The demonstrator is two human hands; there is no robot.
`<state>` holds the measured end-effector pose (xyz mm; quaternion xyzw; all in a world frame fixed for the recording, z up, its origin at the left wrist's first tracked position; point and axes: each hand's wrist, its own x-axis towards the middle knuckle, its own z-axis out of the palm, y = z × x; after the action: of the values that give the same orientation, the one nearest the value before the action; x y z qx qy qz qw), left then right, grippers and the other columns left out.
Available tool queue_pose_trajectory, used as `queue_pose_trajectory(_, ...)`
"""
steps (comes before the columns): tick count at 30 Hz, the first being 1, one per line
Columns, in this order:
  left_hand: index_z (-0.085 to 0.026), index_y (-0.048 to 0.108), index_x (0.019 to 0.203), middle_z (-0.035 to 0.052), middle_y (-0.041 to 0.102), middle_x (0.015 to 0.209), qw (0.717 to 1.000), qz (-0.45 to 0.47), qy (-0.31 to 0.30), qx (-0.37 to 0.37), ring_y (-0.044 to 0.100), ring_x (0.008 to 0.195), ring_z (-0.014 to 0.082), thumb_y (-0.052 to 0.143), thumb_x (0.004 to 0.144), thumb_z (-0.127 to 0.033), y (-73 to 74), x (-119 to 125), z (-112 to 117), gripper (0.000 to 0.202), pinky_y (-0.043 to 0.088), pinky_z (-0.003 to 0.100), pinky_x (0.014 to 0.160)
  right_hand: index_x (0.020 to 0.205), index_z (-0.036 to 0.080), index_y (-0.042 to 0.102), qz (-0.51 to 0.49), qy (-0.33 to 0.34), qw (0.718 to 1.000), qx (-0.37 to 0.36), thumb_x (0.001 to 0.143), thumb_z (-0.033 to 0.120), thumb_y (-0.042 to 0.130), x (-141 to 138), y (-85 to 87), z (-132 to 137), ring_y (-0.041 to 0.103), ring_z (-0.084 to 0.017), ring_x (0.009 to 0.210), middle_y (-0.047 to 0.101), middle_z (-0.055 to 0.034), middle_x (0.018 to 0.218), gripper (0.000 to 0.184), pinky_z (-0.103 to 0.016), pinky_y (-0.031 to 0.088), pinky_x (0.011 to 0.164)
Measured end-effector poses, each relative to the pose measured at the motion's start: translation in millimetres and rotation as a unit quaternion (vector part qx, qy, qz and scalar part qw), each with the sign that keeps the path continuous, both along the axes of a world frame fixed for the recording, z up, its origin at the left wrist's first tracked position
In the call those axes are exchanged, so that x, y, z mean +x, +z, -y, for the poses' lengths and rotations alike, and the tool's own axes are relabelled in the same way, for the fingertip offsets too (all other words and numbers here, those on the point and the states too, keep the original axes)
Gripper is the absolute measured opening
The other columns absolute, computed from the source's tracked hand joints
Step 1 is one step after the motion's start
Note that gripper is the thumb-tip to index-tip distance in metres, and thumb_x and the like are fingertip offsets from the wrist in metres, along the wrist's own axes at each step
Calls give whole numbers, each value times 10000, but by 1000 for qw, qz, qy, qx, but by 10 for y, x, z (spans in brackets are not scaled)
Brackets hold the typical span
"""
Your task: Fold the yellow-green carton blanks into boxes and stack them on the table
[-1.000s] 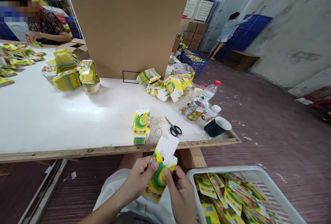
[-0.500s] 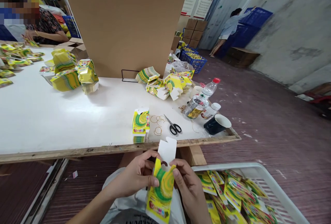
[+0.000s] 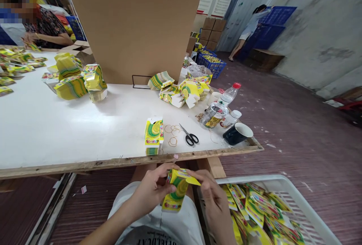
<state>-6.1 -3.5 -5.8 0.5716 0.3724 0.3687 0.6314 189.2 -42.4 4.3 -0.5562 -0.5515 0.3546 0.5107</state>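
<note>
Over my lap I hold a yellow-and-green printed carton (image 3: pixel 177 190). My left hand (image 3: pixel 154 186) grips its left side, thumb on the printed front and fingers behind. At the upper right, my right hand (image 3: pixel 210 192) has its fingers on the carton's top flap, which is folded over toward the front. Beyond them, near the table edge, stands a stack of flat cartons (image 3: pixel 154 133). Rubber bands (image 3: pixel 173 140) and black-handled scissors (image 3: pixel 190 136) lie to its right.
A white plastic basket (image 3: pixel 305 203) of flattened cartons stands at my right. A dark mug (image 3: pixel 238 133), a jar (image 3: pixel 216 116) and a bottle (image 3: pixel 230 94) line the table's right edge. Carton bundles (image 3: pixel 70 83) lie farther back, before a tall cardboard sheet (image 3: pixel 132 26). Two other people are in the background.
The carton's white top flap stood up before; now it is folded down over the top. The carton has risen and tilted, and my right hand has shifted onto the flap.
</note>
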Motion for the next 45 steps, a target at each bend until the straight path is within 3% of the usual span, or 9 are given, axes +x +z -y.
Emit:
queue_pose_trajectory(4,-188,644,1266,113,739,1161,1000,-4,-1,9,708,999,237,691,843,-204,-23,12,32,426,546,297,851,1228,205,656,-35,61,989,-131,870,440,699,-46,-21,-11,661,-200,691,756,-47,815,430,-272,513,612)
queue_pose_trajectory(12,-174,597,1282,91,794,977,989,103,-8,-104,731,871,204,782,794,-241,2,3,33,526,536,253,755,1203,179,621,62,12,993,-96,890,396,669,-143,-124,28,450,-120,447,480,103,476,384,-211,370,469)
queue_pose_trajectory(18,-215,746,1135,80,776,1135,996,73,34,-28,731,964,203,791,760,-147,-58,61,58,384,554,228,791,986,234,762,-17,-42,999,-16,906,376,655,-111,-56,-5,721,-210,888,768,-72,968,195,-276,572,762)
queue_pose_trajectory(24,-233,807,1026,86,791,1113,989,67,83,105,721,1064,214,723,831,-121,23,97,69,240,562,263,915,898,265,778,-89,-24,994,59,870,208,707,-201,-54,36,732,-185,871,768,-44,913,95,-262,591,773)
queue_pose_trajectory(29,-201,794,957,81,812,1020,987,118,103,26,765,943,202,728,858,-191,75,176,151,120,605,253,838,937,293,757,-83,-14,991,106,878,130,668,-289,-77,56,717,-186,890,757,-26,944,195,-283,586,759)
queue_pose_trajectory(32,-211,733,1135,106,773,1168,990,63,97,78,733,1080,234,691,897,-242,69,123,101,243,590,332,946,923,272,740,1,-65,991,120,893,187,658,-122,-29,107,704,-212,866,745,-45,935,121,-324,571,741)
queue_pose_trajectory(34,-229,666,1262,121,683,1352,974,-27,119,193,626,1274,259,670,912,-246,52,-10,-42,351,481,425,1109,918,243,730,129,-181,967,128,899,268,657,139,48,179,683,-247,848,736,-75,912,79,-395,543,786)
queue_pose_trajectory(39,-179,494,1460,160,471,1556,876,-295,164,345,349,1488,335,685,885,-246,-111,-458,-583,610,278,613,1208,948,138,763,422,-431,794,78,917,528,550,803,215,355,628,-404,1003,702,-210,979,446,-615,360,1007)
queue_pose_trajectory(45,-174,766,1105,121,742,1255,847,-332,154,387,677,1209,299,578,948,-209,-221,-686,-785,248,580,464,1011,857,185,764,253,-277,927,21,843,611,601,503,12,175,648,-300,810,738,-136,884,457,-447,499,797)
